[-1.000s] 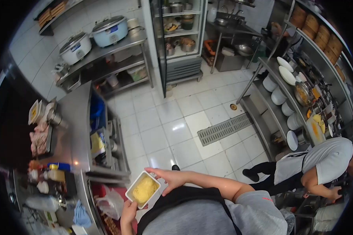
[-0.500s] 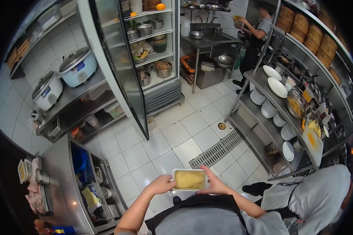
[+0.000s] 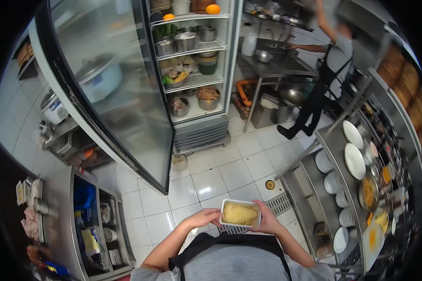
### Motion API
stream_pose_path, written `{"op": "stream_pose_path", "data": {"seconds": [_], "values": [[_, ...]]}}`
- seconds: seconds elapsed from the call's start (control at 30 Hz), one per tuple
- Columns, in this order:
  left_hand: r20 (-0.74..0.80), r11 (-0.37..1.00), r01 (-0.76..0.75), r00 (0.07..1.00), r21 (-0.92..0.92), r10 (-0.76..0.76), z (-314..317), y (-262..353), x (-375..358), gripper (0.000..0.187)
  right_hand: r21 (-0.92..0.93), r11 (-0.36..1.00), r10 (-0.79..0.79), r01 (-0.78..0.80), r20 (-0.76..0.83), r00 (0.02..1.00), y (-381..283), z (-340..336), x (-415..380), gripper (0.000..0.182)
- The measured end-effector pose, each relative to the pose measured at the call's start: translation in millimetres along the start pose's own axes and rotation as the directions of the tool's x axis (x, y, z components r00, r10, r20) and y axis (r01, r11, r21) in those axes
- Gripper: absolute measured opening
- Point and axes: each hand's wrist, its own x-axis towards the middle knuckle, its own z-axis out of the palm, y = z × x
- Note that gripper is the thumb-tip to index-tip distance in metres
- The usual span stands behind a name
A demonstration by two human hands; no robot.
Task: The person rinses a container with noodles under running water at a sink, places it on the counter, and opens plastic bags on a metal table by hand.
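White tub lies lengthwise 9-to-3 o'clock; your left hand pinches its 9 end, right hand its 3, neither nearer.

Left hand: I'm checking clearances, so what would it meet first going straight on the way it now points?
Most likely the white container: the left hand points at its side and seems to be touching it, though depth at that edge is hard to judge.

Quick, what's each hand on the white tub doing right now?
Left hand: closed, holding the tub by its left end.
Right hand: closed, holding its right end.
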Motion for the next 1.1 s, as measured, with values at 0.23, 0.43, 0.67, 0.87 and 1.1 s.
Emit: {"op": "stream_pose_path", "data": {"seconds": [0.23,0.43,0.67,0.87,1.1], "values": [[-0.582,0.970,0.033,0.795,-0.240,-0.171,-66,-22,-9,0.049,0.121,0.987,-0.109,0.107,0.010,0.994,35,-40,142,0.092],[-0.668,0.979,0.107,0.717,-0.176,-0.199,-150,-28,73,0.045,0.099,0.995,0.003,0.002,-0.045,0.999,80,-79,205,0.096],[-0.477,0.874,0.023,0.845,0.485,0.242,-225,118,281,0.043,0.366,0.922,0.267,-0.129,-0.355,0.896,162,-177,241,0.097],[-0.310,0.873,-0.110,0.908,0.474,0.283,-244,187,414,0.041,0.409,0.903,0.360,-0.132,-0.553,0.752,235,-283,270,0.094],[-0.812,0.786,0.502,0.583,0.361,0.000,-264,27,405,0.037,0.286,0.955,0.252,-0.081,-0.636,0.730,324,-420,358,0.093]]}}
